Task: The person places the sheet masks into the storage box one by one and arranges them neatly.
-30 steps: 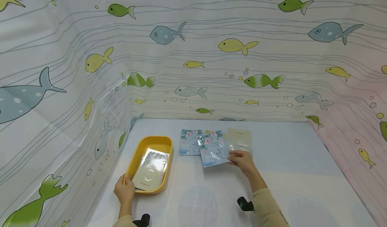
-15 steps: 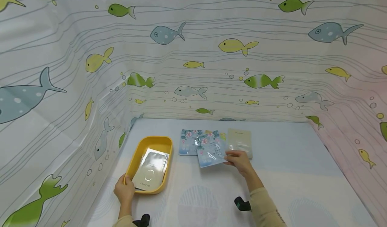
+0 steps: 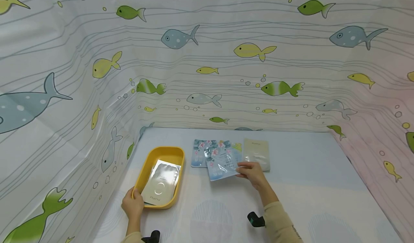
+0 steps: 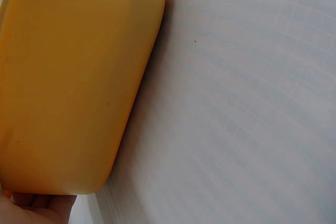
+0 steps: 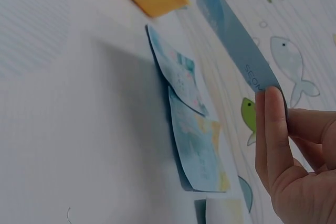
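Note:
My right hand point(image 3: 253, 174) pinches the lower right edge of a blue, flower-printed face mask packet point(image 3: 222, 162) between thumb and fingers. In the right wrist view this packet point(image 5: 236, 40) is tilted and raised above the table, over other packets. Behind it lie another blue flower-printed packet point(image 3: 198, 155) and a partly covered blue-and-yellow packet point(image 5: 197, 145). A cream packet point(image 3: 256, 153) lies just right of them. My left hand point(image 3: 132, 203) grips the near left corner of a yellow plastic tray point(image 3: 166, 148). Inside the tray is a shiny silver-and-cream packet point(image 3: 158, 191).
The pale table point(image 3: 300, 185) extends in front and to the right. A fish-printed curtain point(image 3: 207, 56) rises along its back and both sides. Black wrist-camera mounts point(image 3: 256, 219) stick out inward from the sleeves.
My right hand has moved left with the blue packet, which now overlaps more of the left blue packet and uncovers the cream one. My left hand stays on the tray.

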The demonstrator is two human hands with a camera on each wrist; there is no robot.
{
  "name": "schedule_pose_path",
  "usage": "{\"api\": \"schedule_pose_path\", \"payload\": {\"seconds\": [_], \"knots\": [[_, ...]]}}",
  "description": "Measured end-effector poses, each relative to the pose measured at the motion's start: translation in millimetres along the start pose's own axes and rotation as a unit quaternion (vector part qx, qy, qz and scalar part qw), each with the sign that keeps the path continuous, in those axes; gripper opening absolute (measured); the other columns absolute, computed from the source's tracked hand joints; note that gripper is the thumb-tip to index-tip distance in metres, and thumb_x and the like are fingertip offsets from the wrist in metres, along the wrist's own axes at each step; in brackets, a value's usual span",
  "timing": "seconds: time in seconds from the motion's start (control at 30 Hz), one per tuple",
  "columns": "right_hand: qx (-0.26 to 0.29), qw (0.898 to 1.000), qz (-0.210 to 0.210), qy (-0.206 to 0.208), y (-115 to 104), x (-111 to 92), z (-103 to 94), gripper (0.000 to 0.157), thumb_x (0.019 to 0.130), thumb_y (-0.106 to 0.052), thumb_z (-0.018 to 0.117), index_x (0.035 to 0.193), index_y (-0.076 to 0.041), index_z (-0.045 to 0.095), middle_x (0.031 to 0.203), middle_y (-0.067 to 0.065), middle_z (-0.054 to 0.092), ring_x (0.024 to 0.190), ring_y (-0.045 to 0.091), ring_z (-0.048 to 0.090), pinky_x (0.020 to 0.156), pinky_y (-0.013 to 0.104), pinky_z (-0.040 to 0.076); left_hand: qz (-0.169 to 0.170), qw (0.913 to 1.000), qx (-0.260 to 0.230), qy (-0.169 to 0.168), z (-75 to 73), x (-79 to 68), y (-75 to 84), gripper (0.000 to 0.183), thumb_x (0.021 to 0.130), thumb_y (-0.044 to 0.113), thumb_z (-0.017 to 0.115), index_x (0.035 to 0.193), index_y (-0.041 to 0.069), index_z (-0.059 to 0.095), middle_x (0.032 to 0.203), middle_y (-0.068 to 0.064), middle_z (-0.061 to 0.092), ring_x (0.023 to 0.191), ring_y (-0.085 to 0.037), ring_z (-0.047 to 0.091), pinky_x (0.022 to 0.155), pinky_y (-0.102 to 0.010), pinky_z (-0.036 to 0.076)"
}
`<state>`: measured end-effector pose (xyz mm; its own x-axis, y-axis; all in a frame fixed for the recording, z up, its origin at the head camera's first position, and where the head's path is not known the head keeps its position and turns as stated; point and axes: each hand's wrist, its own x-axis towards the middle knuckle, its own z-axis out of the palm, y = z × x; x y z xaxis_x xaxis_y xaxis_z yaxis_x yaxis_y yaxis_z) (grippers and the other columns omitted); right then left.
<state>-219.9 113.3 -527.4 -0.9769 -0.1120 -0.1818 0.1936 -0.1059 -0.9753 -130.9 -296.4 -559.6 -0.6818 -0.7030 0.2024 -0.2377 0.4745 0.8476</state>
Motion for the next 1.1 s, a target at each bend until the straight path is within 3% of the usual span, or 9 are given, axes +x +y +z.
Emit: {"api": "schedule_pose_path", "payload": {"seconds": [1.1], "knots": [[0.010, 0.999, 0.000, -0.035, -1, 3, 36.5, 0.032, 0.080, 0.013, 0.060, 0.111, 0.022, 0.054, 0.089, 0.021, 0.065, 0.072, 0.018, 0.068, 0.069, 0.030, 0.056, 0.011, 0.9999, 0.000, 0.007, 0.0, -0.8, 0.6, 0.030, 0.091, 0.000, 0.042, 0.110, -0.019, 0.056, 0.107, -0.041, 0.056, 0.099, -0.056, 0.053, 0.084, -0.060, 0.042]]}}
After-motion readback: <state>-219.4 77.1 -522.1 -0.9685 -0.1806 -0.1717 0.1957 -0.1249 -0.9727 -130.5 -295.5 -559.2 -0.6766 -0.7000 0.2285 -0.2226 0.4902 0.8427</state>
